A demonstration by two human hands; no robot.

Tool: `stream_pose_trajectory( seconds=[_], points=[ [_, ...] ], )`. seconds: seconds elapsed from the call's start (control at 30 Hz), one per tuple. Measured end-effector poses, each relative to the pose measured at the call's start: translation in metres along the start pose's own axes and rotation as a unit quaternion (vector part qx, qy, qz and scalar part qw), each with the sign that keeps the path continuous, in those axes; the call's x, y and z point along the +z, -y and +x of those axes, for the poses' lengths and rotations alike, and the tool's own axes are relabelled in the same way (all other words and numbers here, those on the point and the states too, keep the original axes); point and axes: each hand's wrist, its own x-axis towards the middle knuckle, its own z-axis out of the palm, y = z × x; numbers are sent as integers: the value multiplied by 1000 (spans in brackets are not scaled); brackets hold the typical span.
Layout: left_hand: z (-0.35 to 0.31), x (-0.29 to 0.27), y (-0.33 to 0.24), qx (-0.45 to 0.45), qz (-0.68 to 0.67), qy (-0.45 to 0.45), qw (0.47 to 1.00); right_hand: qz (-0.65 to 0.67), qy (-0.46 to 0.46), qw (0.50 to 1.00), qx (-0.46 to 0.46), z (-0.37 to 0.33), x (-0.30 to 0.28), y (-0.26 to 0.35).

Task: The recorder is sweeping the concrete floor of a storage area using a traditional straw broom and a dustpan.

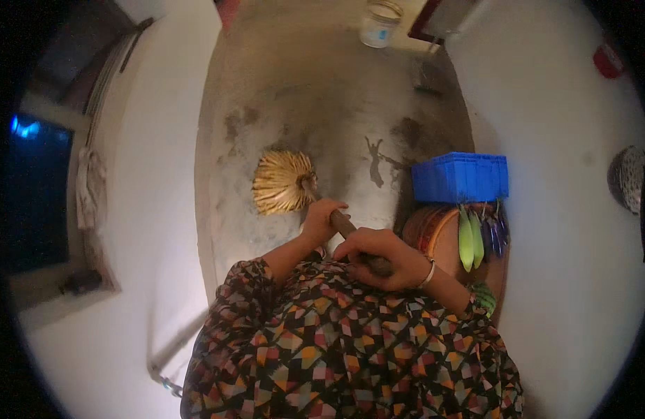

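Steadily guide the broom low across the floor, its fanned head ahead and left of you; your left hand and right hand both curl around its handle, so move them together.

White bucket, well beyond the fingers of the left hand and somewhat to their right, bearing a small blue label on the side turned toward them; its marking is too small and blurred to read. Lettering elsewhere: none legible.
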Motion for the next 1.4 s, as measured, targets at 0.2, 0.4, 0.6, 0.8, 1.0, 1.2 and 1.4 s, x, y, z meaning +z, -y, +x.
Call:
stream_pose_trajectory(
  seconds=[0.2,0.4,0.6,0.8,1.0,1.2,1.4],
  points=[
    [120,-2,7,39,8,95,995,-89,-69,994,3,38,-56,16],
    [81,3,-69,81,22,99,992,-165,-59,984,-35,-23,-5,73],
    [94,14,-159,92,43,78,992,-129,8,988,-81,-57,-62,141],
    [95,71,-136,-18,49,77,996,-52,-24,998,-35,-83,-118,112],
    [133,111,-147,5,36,82,996,-35,-61,997,-26,-116,-168,108],
    [199,155,-172,56,-4,94,994,-90,-134,987,-27,-140,-206,117],
    [263,215,-208,141,-24,219,965,-125,-319,939,-2,-207,-223,137]
  ],
)
